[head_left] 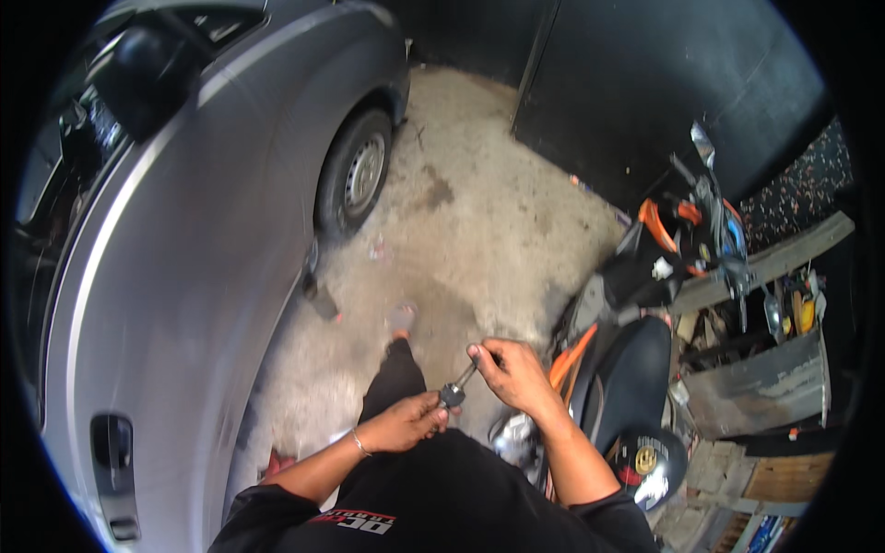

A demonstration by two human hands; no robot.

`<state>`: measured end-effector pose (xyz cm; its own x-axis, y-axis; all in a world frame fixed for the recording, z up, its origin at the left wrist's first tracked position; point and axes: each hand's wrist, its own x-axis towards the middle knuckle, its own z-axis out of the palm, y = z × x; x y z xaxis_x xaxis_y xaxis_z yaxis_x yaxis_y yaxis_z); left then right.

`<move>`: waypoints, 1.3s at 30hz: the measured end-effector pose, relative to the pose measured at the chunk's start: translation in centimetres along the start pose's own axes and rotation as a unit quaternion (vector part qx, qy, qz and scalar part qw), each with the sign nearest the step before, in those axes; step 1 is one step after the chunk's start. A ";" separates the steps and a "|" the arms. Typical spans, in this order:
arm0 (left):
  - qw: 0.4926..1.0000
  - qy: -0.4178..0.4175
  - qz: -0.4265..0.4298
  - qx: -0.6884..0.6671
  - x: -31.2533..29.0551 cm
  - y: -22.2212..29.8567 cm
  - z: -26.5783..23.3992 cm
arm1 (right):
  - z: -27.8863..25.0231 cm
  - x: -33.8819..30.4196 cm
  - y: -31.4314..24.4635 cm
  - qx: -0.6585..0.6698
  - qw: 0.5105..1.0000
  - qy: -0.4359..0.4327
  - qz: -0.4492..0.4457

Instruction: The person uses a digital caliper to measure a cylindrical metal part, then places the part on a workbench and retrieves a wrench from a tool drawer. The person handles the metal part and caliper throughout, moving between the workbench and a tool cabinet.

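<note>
In front of my body both hands are on one small piece, a short metal rod [466,376] with a thick dark knob-like end [452,395]. Its exact kind is too small to make out. My left hand [410,422], with a bracelet on the wrist, pinches the dark end between thumb and fingers. Closed round the upper end of the rod is my right hand [513,371], its thumb pressed against the top. The rod slants up to the right between them. Fingers partly hide both ends.
A grey vehicle [212,240] with a front wheel [361,175] fills the left side. On my right stands a motorcycle [636,369] with orange panels, a dark helmet [650,465] near its rear. Beyond it are shelves [765,387] with tools. Dark panels [664,83] border the concrete floor [489,203].
</note>
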<state>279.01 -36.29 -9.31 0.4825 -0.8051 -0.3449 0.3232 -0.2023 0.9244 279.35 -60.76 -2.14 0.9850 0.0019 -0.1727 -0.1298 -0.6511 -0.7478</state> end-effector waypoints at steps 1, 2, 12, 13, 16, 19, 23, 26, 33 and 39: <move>0.999 0.003 -0.017 0.038 3.8 1.1 -2.6 | -1.1 3.9 1.0 -0.008 1.000 0.015 0.001; 0.997 0.007 -0.006 0.072 7.7 2.5 -5.6 | -2.4 7.8 2.2 -0.002 0.999 0.027 0.024; 0.861 0.048 0.111 0.494 37.4 22.4 -29.3 | -11.1 37.8 11.7 0.352 0.906 0.124 0.198; 0.840 0.038 0.131 0.525 40.5 23.5 -30.7 | -12.0 40.5 12.8 0.367 0.891 0.139 0.230; 0.782 0.047 0.172 0.597 51.0 25.1 -34.8 | -14.9 49.7 17.3 0.381 0.855 0.173 0.305; 0.778 0.073 0.173 0.599 61.9 25.9 -38.7 | -18.0 60.5 23.0 0.397 0.835 0.177 0.338; 0.758 0.102 0.145 0.628 75.8 29.8 -46.2 | -24.6 78.2 28.6 0.373 0.851 0.072 0.362; 0.763 0.166 0.104 0.616 80.9 35.2 -53.2 | -29.5 90.2 27.7 0.364 0.859 -0.026 0.360; 0.876 0.352 0.017 0.329 88.7 43.5 -69.8 | -37.2 118.0 21.0 0.176 0.973 -0.137 0.055; 0.831 0.466 0.094 0.287 101.1 45.7 -86.2 | -39.2 142.1 17.7 0.025 0.988 -0.149 -0.019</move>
<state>412.76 -78.86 -15.98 0.9886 -0.1239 0.0858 -0.1417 -0.5697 0.8096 421.49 -101.77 -14.74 0.9126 0.2553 -0.3193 -0.1054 -0.6076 -0.7872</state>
